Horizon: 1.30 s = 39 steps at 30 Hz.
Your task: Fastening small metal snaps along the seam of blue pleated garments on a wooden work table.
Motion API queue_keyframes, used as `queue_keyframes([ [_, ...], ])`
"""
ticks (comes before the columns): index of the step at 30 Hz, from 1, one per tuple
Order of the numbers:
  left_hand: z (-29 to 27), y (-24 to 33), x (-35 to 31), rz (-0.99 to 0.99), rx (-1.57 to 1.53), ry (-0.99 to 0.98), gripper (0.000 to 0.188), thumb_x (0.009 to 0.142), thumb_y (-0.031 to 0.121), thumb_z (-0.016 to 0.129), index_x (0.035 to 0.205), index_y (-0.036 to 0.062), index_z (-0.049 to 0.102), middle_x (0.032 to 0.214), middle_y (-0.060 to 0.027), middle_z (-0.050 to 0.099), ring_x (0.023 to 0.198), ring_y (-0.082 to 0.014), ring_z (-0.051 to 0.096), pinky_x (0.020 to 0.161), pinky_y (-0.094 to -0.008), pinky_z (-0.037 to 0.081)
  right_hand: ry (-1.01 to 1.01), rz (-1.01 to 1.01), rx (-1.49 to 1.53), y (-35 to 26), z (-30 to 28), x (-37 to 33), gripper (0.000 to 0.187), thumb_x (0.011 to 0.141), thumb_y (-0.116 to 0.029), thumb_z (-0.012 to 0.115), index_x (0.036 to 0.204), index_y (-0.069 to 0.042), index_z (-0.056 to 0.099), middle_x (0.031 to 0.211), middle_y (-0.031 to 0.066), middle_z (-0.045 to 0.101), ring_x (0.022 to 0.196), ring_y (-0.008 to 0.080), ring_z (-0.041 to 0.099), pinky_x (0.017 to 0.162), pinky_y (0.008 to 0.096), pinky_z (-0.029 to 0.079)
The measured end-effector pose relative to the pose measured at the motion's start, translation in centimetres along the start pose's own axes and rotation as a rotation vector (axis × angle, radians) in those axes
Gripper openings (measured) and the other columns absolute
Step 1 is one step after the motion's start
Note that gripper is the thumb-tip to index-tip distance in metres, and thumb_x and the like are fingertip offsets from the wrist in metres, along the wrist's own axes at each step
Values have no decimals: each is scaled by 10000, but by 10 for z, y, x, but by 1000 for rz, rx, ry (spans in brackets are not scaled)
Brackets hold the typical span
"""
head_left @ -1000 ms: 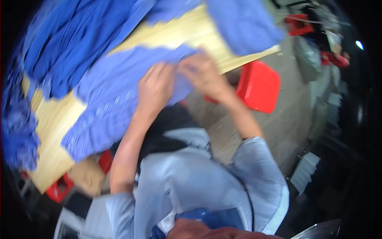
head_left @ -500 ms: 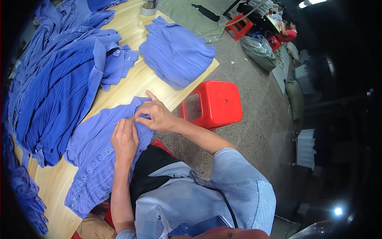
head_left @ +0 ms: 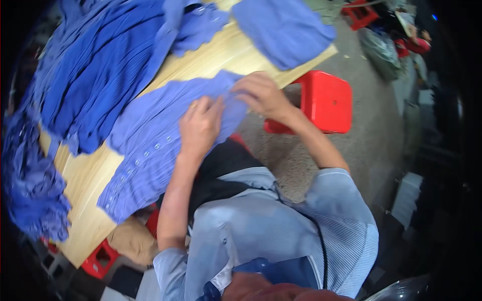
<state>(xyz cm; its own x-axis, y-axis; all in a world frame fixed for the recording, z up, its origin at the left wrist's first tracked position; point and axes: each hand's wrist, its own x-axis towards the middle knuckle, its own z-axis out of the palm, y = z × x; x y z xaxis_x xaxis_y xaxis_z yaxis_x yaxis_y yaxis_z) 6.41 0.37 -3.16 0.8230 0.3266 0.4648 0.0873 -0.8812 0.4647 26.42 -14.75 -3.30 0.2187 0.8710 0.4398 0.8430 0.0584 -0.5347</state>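
Note:
A periwinkle-blue ribbed knit garment point(head_left: 155, 113) lies on the wooden table at its near edge, with a row of small ring-like fastenings running along it. My left hand point(head_left: 200, 128) rests on the garment, its thumb and fingers pinched at the cloth. Just to the right, my right hand point(head_left: 263, 98) is slightly smeared by motion; its thumb and fingers come together at the garment's upper end. Any small thing between the fingertips is too blurred to make out.
Darker blue garments point(head_left: 100, 75) are heaped at the left, and more cloth point(head_left: 35, 185) hangs over the table's left edge. A folded blue garment point(head_left: 283, 30) lies at the far right of the table point(head_left: 90, 185). A red stool point(head_left: 331, 103) stands beyond the right edge.
The view has shifted, so the table and garments appear farther up and to the right. My right hand has drawn a little away from my left; both stay at the garment.

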Motion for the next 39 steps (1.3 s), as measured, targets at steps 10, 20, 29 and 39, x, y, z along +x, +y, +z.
queue_keyframes([
  [10, -2, 15, 15, -51, -59, -27, 167, 898, 41, 854, 1062, 37, 824, 966, -119, 732, 898, -312, 729, 783, -436, 589, -1, -25, 37, 8, -7, -6, 128, 932, -127, 861, 1036, -74, 807, 1013, 28, 768, 1021, 221, 722, 1075, 421, 473],
  [20, 21, 19, 33, -254, -169, -4, 143, 905, 74, 868, 999, 8, 781, 853, -137, 756, 731, -293, 747, 694, -414, 599, 135, 111, 68, 0, 2, -10, 131, 915, -95, 847, 1036, -71, 802, 1009, 64, 744, 1032, 275, 722, 1012, 427, 507],
  [29, 14, 25, 43, -252, -7, -74, 271, 868, 141, 917, 1051, 41, 743, 811, -90, 735, 704, -272, 732, 666, -405, 590, -57, 29, 46, 1, -15, 3, 202, 920, -108, 840, 1119, -72, 853, 1032, 57, 727, 1025, 277, 713, 986, 418, 505],
  [39, 27, 11, 31, -241, -148, 67, 127, 942, 38, 825, 1062, 15, 791, 826, -124, 740, 683, -267, 713, 649, -400, 566, 15, 34, -35, 0, 2, 3, 180, 930, -127, 839, 1099, -84, 794, 1060, 34, 732, 1050, 259, 699, 979, 423, 474],
])
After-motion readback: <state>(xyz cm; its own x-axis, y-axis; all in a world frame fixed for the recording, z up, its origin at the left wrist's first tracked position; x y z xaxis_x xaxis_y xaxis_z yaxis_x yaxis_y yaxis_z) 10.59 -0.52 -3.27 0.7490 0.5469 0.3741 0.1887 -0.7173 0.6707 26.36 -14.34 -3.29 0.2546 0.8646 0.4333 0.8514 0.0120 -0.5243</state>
